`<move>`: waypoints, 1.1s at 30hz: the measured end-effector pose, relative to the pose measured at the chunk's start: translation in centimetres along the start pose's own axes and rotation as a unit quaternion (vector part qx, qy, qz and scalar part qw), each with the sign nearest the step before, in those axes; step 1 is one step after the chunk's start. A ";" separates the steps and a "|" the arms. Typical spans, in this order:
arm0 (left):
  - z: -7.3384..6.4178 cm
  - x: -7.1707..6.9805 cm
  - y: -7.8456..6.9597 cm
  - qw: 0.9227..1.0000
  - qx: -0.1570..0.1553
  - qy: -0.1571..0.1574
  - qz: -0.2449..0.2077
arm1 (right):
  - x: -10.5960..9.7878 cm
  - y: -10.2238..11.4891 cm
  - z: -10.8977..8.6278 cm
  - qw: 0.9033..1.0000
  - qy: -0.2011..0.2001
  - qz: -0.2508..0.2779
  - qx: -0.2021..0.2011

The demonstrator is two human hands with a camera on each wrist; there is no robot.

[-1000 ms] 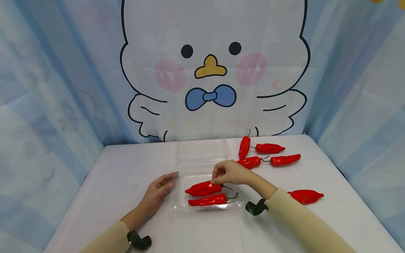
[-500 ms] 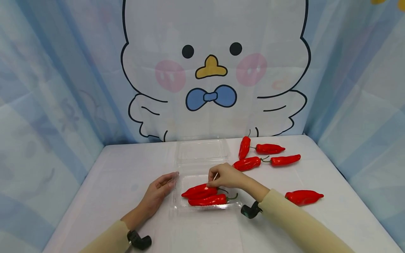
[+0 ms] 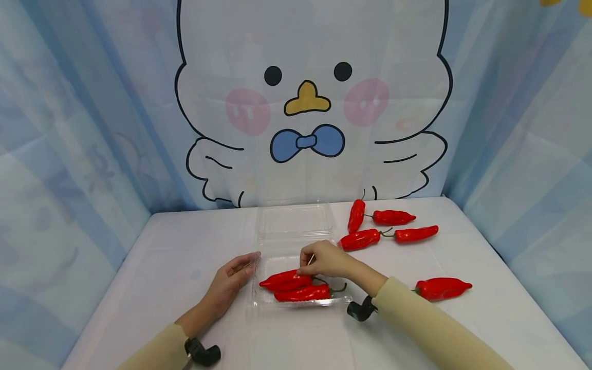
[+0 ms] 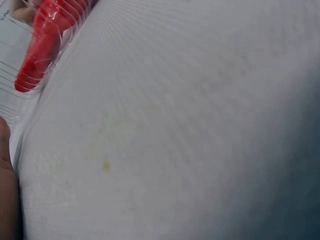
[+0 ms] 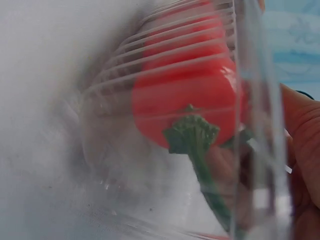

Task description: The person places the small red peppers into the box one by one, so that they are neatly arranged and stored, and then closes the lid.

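A clear plastic clamshell box (image 3: 273, 303) lies with its lid (image 3: 296, 221) folded back. Two red chili peppers with green stems are in its base. My right hand (image 3: 324, 259) pinches the rear chili pepper (image 3: 282, 280) near its stem end; the pepper lies against the front chili pepper (image 3: 302, 293). At the box's left side, my left hand (image 3: 228, 282) touches the wall with its fingers extended. The right wrist view shows the front pepper (image 5: 190, 95) through the ribbed wall, with the right hand behind. The left wrist view catches a pepper (image 4: 42, 50) through the plastic.
Several more red peppers lie on the white table (image 3: 185, 241): one upright-pointing pepper (image 3: 356, 216), a pepper (image 3: 394, 217) beside it, two nearer ones, and a single pepper (image 3: 443, 289) by the right sleeve. A cartoon-printed curtain (image 3: 393, 169) hangs behind.
My right hand has moved left and slightly toward me with the rear pepper, bringing it against the front one. My left hand has stayed at the box's side.
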State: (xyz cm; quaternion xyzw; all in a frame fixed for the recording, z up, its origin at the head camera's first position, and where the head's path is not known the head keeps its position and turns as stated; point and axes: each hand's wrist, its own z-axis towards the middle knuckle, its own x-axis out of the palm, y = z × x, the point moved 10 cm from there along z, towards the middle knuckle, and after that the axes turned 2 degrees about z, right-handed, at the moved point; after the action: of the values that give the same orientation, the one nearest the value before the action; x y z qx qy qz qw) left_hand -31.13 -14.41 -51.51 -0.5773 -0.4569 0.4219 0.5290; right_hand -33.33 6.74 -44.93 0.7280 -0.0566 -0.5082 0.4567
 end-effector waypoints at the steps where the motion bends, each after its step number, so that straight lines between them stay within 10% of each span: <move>1: 0.0 0.0 0.0 1.000 0.000 0.000 0.000 | 0.0 0.0 0.0 1.000 0.001 0.000 0.000; 13: 0.0 -0.3 0.2 1.000 0.007 -0.002 0.009 | 1.0 0.1 -0.9 0.994 0.097 -0.004 0.044; 33: 0.0 0.0 -0.1 1.000 0.012 -0.003 0.004 | 2.5 1.1 0.0 0.990 0.072 -0.109 0.046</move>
State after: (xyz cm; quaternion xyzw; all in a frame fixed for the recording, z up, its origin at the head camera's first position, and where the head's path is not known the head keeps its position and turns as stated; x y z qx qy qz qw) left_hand -31.13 -14.42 -51.44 -0.5717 -0.4510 0.4310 0.5329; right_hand -31.75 4.75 -45.86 0.7846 0.0335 -0.4981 0.3676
